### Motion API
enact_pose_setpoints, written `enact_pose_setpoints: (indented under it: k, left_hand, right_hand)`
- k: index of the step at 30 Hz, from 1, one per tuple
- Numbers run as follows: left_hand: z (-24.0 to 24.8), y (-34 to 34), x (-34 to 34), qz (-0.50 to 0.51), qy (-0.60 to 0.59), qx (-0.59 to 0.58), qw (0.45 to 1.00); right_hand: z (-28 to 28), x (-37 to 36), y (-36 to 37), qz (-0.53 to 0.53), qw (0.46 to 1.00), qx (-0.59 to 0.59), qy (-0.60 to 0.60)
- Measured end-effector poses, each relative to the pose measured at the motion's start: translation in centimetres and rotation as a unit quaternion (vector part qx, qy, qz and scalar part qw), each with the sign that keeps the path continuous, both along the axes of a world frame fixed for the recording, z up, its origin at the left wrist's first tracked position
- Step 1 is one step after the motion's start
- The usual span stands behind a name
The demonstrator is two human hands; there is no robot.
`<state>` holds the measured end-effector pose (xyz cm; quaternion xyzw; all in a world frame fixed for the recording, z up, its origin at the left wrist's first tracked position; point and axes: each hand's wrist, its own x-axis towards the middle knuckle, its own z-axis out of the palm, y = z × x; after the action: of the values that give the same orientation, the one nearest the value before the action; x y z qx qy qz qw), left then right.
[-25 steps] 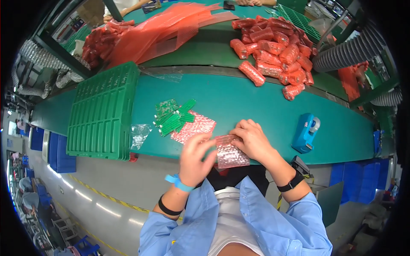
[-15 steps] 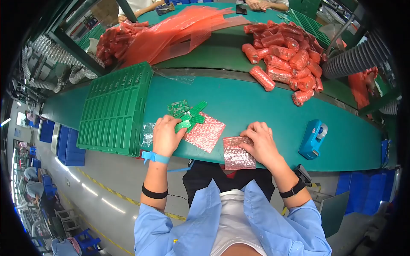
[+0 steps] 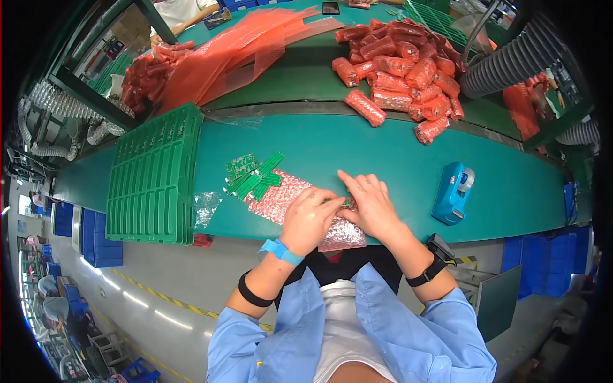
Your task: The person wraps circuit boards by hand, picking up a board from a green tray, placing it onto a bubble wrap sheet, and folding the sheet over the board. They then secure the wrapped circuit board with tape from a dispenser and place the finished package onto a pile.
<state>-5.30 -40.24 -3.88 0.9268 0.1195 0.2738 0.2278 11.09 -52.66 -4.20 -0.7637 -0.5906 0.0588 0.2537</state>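
Both hands meet over a small pink bubble-wrap sheet (image 3: 343,237) at the table's front edge. My left hand (image 3: 310,218) pinches a small green circuit board (image 3: 347,203), mostly hidden by the fingers. Against it, my right hand (image 3: 372,205) has its thumb bent in at the sheet's upper part and its index finger reaching out; how firmly it grips the wrap is partly hidden. To the left, another pink bubble-wrap sheet (image 3: 276,199) lies flat, with a loose pile of green circuit boards (image 3: 262,182) on its upper left corner.
Stacked green trays (image 3: 153,182) stand at the left, beside a clear plastic scrap (image 3: 205,207). A blue tape dispenser (image 3: 452,195) sits at the right. Red bubble-wrapped rolls (image 3: 408,70) heap at the back; red wrap sheets (image 3: 236,57) lie far left. A person's arm (image 3: 191,22) shows beyond.
My left hand has left the board pile and moved right to my right hand, carrying a small green board. My right hand has shifted slightly left. The whole view has shifted a little.
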Motion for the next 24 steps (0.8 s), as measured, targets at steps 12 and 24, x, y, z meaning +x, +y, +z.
enact_pose_setpoints:
  k: [12,24]
  left_hand:
    - [-2.5,-0.6,0.0,-0.012,0.004,0.012,1.000]
    - [-2.0,0.5,-2.0,0.067,0.025,-0.082,0.994]
  right_hand:
    - [-0.4,0.2,-0.4,0.012,1.000,0.017,-0.014]
    - [-0.3,0.1,-0.6,0.009,1.000,0.021,0.011]
